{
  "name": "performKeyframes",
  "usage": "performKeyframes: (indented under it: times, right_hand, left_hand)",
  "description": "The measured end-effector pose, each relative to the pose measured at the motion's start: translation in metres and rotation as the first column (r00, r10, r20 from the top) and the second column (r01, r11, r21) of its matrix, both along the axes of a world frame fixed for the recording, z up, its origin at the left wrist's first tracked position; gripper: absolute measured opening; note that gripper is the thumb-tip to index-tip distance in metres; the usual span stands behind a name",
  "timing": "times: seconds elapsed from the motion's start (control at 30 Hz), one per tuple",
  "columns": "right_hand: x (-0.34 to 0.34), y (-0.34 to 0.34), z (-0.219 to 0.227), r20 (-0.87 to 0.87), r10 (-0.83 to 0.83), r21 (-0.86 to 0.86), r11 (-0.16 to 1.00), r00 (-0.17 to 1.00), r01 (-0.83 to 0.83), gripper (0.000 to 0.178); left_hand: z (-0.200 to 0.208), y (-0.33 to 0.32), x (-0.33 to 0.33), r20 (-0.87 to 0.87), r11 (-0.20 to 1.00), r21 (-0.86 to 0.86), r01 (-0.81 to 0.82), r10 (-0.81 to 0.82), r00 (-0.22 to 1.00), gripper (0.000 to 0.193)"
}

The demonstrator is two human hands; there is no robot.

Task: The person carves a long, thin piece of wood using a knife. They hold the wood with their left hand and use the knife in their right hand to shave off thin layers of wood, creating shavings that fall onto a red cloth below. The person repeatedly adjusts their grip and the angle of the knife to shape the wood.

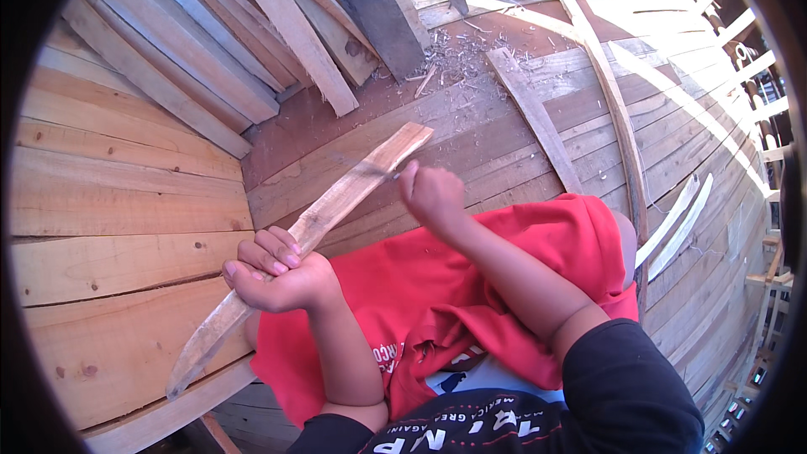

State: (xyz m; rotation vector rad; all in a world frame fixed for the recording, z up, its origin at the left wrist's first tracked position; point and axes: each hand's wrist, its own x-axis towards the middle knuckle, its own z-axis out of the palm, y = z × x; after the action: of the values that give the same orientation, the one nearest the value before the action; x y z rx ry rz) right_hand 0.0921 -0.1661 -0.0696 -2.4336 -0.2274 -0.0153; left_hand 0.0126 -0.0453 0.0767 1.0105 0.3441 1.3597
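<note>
A long, pale piece of wood (345, 195) lies slantwise over my lap, its lower end curved and tapering to a point, its far end cut at an angle. Around its middle my left hand (282, 271) is wrapped, fingers closed on top. In my right hand (434, 195), closed in a fist, is a knife (370, 166) whose thin grey blade lies across the upper part of the wood. The blade is blurred, and the fist hides the handle. Red cloth (370, 273) covers my legs beneath both arms.
Several long boards (181, 42) lean at the upper left beside a plank wall (126, 193). Wood shavings (471, 63) litter the plank floor (496, 151). A loose board (536, 118), a long curved strip (612, 101) and two pale curved pieces (679, 223) lie to the right.
</note>
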Motion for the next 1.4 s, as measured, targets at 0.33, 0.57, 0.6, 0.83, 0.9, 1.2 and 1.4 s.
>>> performKeyframes:
  times: [0.33,0.57,0.6,0.83,0.9,1.2,1.4]
  right_hand:
    - [0.022,-0.013,-0.030,-0.037,-0.081,0.006,0.997,0.996,0.081,0.056]
    - [0.018,-0.002,-0.006,-0.121,-0.131,0.002,0.991,0.984,0.133,0.055]
    - [0.015,-0.001,-0.009,-0.110,-0.113,0.012,0.993,0.987,0.115,0.055]
    - [0.000,0.003,-0.011,0.016,0.024,0.013,1.000,1.000,-0.025,0.055]
    - [0.025,-0.008,-0.018,-0.025,-0.079,-0.008,0.997,0.997,0.079,0.054]
    - [0.015,0.000,-0.016,-0.086,-0.114,0.023,0.993,0.990,0.116,0.055]
    - [0.019,-0.007,-0.028,-0.023,-0.057,0.029,0.998,0.998,0.058,0.057]
  left_hand:
    - [-0.004,0.001,-0.001,0.026,1.000,0.018,-0.002,0.001,1.000,0.039]
    - [-0.005,0.003,-0.001,0.027,1.000,0.002,-0.020,0.020,0.999,0.040]
    - [-0.003,0.003,0.002,0.028,1.000,-0.003,-0.028,0.029,0.999,0.040]
    - [-0.004,0.009,-0.004,0.025,1.000,0.028,0.003,-0.004,1.000,0.039]
    - [-0.004,0.006,-0.002,0.041,1.000,0.006,0.001,-0.001,0.999,0.039]
    - [-0.008,0.012,-0.003,0.062,1.000,-0.008,0.002,-0.001,0.998,0.038]
    - [-0.010,0.012,-0.003,0.076,1.000,0.010,0.024,-0.025,0.997,0.037]
